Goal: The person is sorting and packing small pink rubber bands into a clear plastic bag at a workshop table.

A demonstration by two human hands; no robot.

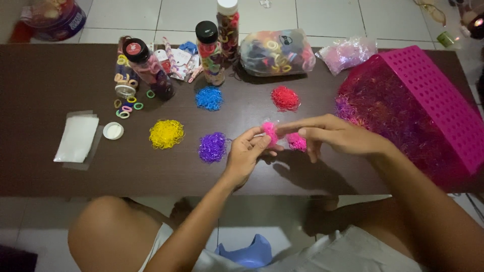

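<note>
Five sorted band piles (166,134) on table (45,95); hands, left (247,153) and right (335,135), pinching pink bands (270,132); unsorted pink basket (428,100) at three o'clock.

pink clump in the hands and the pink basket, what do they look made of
Pink clump, pinched between left hand and right hand: likely tiny rubber or elastic bands, thin glossy loops. Pink basket: probably hard moulded plastic, with regular perforations.
</note>
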